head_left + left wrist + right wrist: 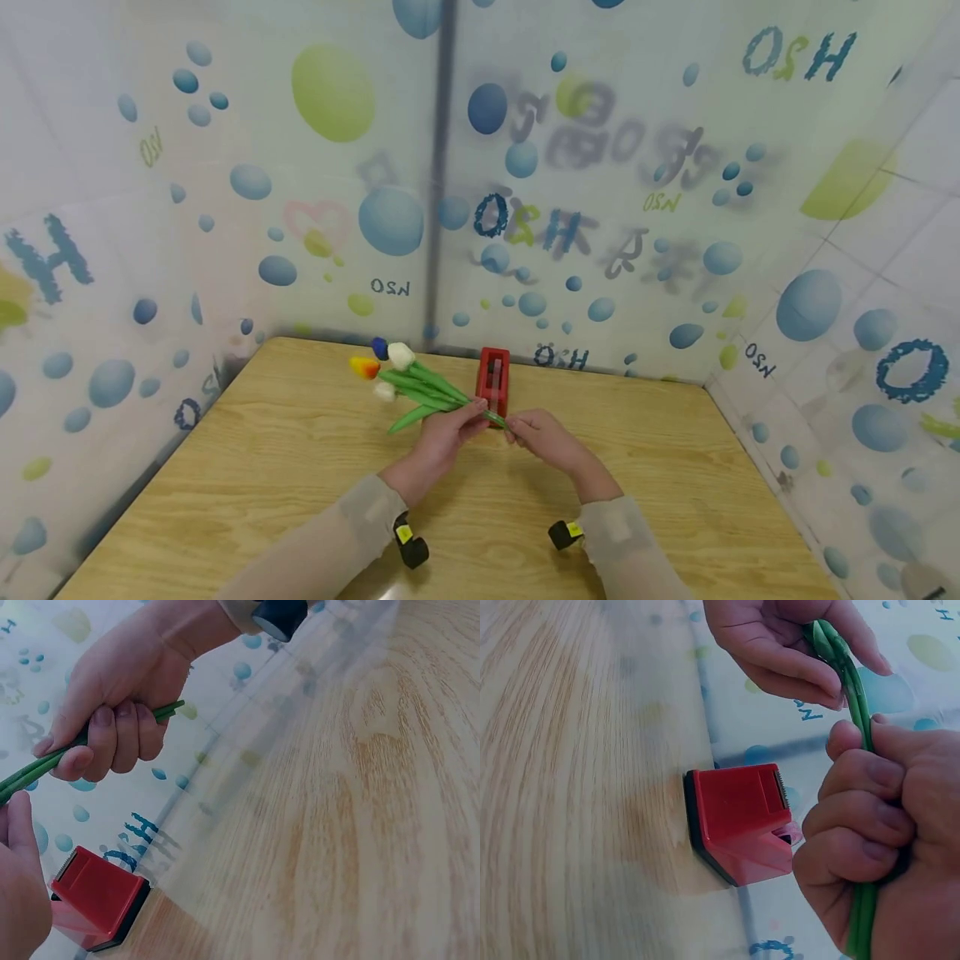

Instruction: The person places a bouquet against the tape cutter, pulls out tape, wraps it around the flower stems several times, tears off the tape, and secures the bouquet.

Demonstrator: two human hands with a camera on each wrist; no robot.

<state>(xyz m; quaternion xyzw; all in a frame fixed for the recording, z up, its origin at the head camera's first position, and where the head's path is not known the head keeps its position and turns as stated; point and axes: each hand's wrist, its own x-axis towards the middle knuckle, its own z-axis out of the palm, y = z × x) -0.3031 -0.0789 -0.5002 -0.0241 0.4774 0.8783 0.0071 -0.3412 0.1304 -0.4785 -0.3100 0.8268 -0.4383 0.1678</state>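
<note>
A bunch of artificial tulips (431,387) with white, blue and orange-yellow blooms lies across both hands, blooms to the left. My left hand (447,429) holds the green stems below the leaves, between thumb and fingers. Nearer the cut ends, my right hand (547,435) grips the stems. Its fingers curl round them in the right wrist view, where green stems (862,915) come out below the fist. Just behind the hands stands a red tape dispenser (492,354) with a black base; its serrated cutter (781,790) shows in the right wrist view.
The wooden table (262,467) reaches back to a wall (645,183) covered with a printed sheet of blue and green dots. Side walls close in at left and right. A small black device (411,550) is worn at each wrist.
</note>
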